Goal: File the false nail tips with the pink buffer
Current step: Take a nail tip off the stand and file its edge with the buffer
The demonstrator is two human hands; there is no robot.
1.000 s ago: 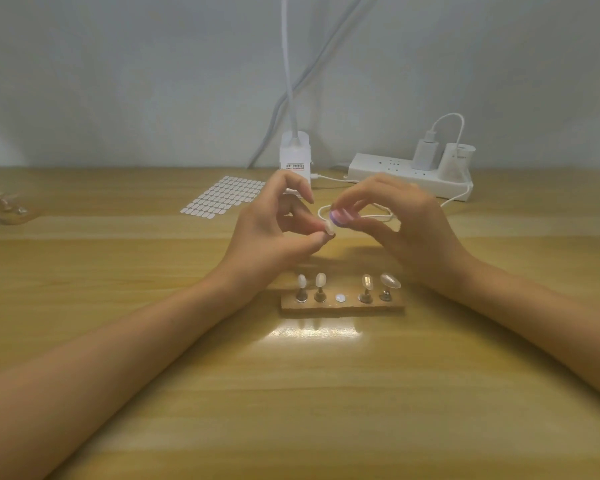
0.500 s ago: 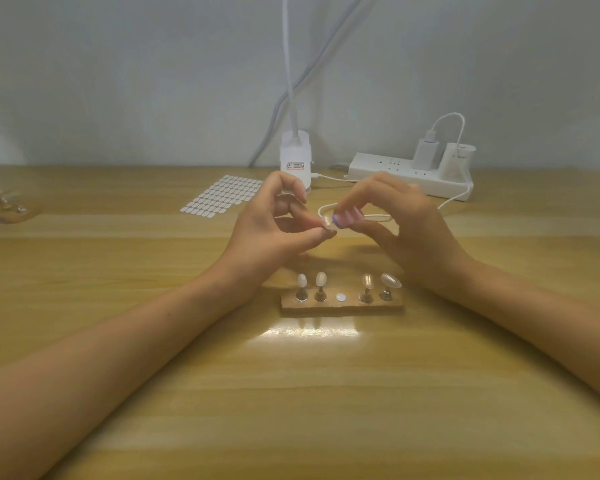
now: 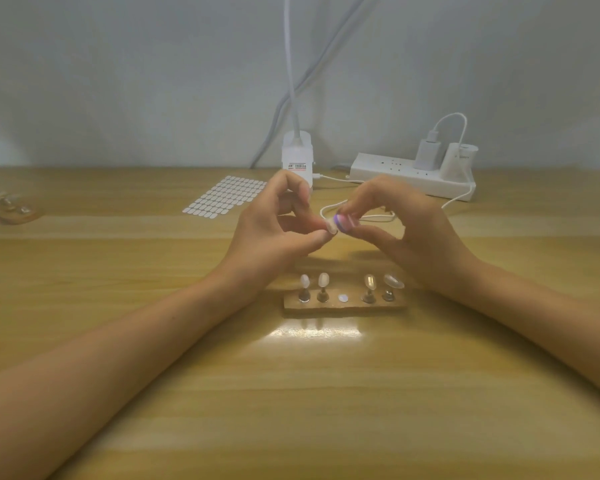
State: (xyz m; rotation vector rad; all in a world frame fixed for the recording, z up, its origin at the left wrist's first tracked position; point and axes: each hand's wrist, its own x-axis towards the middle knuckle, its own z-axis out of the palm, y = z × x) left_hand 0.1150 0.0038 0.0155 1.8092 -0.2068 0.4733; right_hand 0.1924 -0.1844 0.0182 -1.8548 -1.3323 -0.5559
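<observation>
pink buffer [image 3: 344, 221] meets a false nail tip [image 3: 330, 226] in mid-air above the wooden table [image 3: 291, 393], just behind the wooden stand [image 3: 343, 305]. your right hand [image 3: 409, 233] pinches the small buffer between thumb and curled fingers, its rounded end set against the tip. your left hand [image 3: 274, 237] clamps that tip between thumb and a fingertip, the index finger arched above it. on the stand below, four more tips [image 3: 323, 279] sit upright on little metal posts, two at the left and two at the right, with a bare pale disc [image 3: 342, 298] between the pairs. a bright glare sits on the table just in front of the stand. farther back lie a sheet of small white stickers [image 3: 226, 199], a white lamp base [image 3: 297, 159] with its stalk rising out of view, and a white power strip [image 3: 388, 171] carrying two plugs. a thin white cable [image 3: 323, 212] loops on the table behind your hands. a second wooden stand [image 3: 7, 206] lies at the far left edge of the table, too blurred to tell what it holds
</observation>
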